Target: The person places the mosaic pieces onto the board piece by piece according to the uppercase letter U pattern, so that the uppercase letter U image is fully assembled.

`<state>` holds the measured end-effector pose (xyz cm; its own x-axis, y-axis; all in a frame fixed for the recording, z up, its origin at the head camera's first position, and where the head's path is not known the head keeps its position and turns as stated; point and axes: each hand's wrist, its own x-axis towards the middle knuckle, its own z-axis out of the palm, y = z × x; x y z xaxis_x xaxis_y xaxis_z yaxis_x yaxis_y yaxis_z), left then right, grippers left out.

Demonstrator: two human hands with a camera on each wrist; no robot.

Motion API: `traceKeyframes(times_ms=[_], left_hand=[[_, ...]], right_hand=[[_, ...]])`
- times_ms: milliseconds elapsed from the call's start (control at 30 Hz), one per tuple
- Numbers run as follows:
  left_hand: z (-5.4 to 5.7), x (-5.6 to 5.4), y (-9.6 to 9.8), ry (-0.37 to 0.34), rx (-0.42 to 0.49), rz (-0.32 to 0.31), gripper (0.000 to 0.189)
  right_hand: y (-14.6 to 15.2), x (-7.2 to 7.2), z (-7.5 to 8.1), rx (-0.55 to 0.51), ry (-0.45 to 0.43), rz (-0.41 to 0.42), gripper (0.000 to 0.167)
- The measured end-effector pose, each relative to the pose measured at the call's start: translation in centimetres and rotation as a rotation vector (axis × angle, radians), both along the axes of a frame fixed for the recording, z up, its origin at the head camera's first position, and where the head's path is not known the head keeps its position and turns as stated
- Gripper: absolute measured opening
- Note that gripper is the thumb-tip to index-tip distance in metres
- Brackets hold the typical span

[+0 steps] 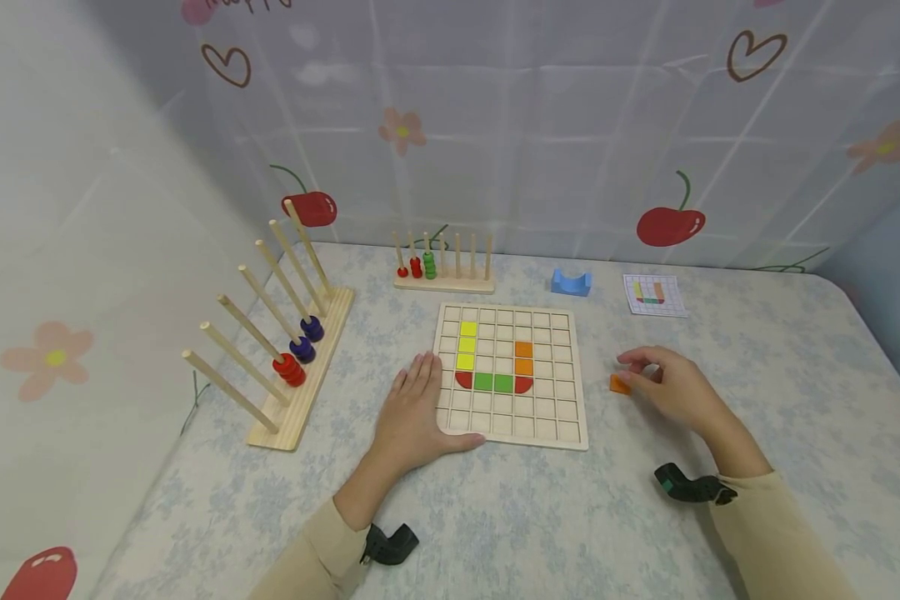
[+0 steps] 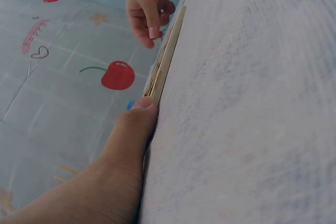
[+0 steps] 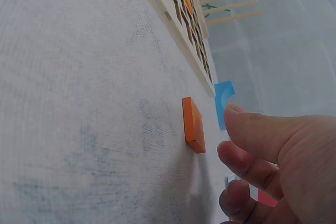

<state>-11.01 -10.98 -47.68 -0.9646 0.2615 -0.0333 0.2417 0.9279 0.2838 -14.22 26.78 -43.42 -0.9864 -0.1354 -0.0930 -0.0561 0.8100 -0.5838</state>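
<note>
A square wooden grid board lies mid-table, with yellow, orange, green and red tiles set in a U shape. My left hand rests flat at its lower left corner, fingers along the left side and thumb against the near edge. To the right of the board, an orange tile lies on the table. Just above it hovers my right hand, thumb and fingers bent but apart; in the right wrist view a gap shows between the fingertips and the tile.
On the left stands a large peg rack with red and blue rings. Behind the board are a small peg rack with red and green beads, a blue curved block and a pattern card. A printed curtain hangs behind.
</note>
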Motion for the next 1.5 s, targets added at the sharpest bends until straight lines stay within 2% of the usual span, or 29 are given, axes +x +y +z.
traceKeyframes(times_ms=[467,833,1000,1267,1500], left_hand=[[0.1,0.1,0.0,0.021,0.010,-0.005,0.136],[0.2,0.1,0.0,0.009,0.009,-0.001,0.136],[0.2,0.1,0.0,0.008,0.008,-0.002,0.136],[0.2,0.0,0.0,0.009,0.010,-0.004,0.136],[-0.1,0.0,-0.1,0.007,0.003,-0.001,0.137]], right_hand=[[0.5,0.6,-0.8,-0.004,0.005,0.045,0.033],[0.5,0.7,-1.3,-0.013,0.054,0.067,0.021],[0.5,0.6,-1.2,-0.032,0.035,0.067,0.016],[0.2,-0.4,-0.9,-0.089,0.011,0.063,0.021],[-1.4,-2.6,-0.6,-0.135,0.017,0.080,0.020]])
